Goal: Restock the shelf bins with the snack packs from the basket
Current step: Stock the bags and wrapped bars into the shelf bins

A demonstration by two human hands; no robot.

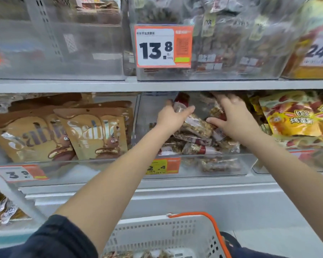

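Both forearms reach from the bottom edge of the view up into the clear plastic shelf bin at the middle of the lower grey metal shelf. The left hand grips a clear-wrapped nut snack pack with a dark red end; fingers and thumb curl round it, holding it tilted above the pile near the bin's left wall. The right hand rests palm down on the heaped clear snack packs toward the bin's right side, fingers spread and reaching toward the back, thumb extended to the left. The heap fills the bin's lower part up to its front lip; open room remains above the heap, under the front edge of the upper shelf. An orange and yellow price tag sits on the bin's front wall, partly behind the left forearm.

The white perforated plastic basket with an orange handle stands at the bottom edge of the view, below the shelf front, with a few snack packs visible at its floor.

Left of the bin stand brown biscuit pouches; to the right, yellow and red pouches. Above, a clear bin carries a white and orange price label reading 13.8.
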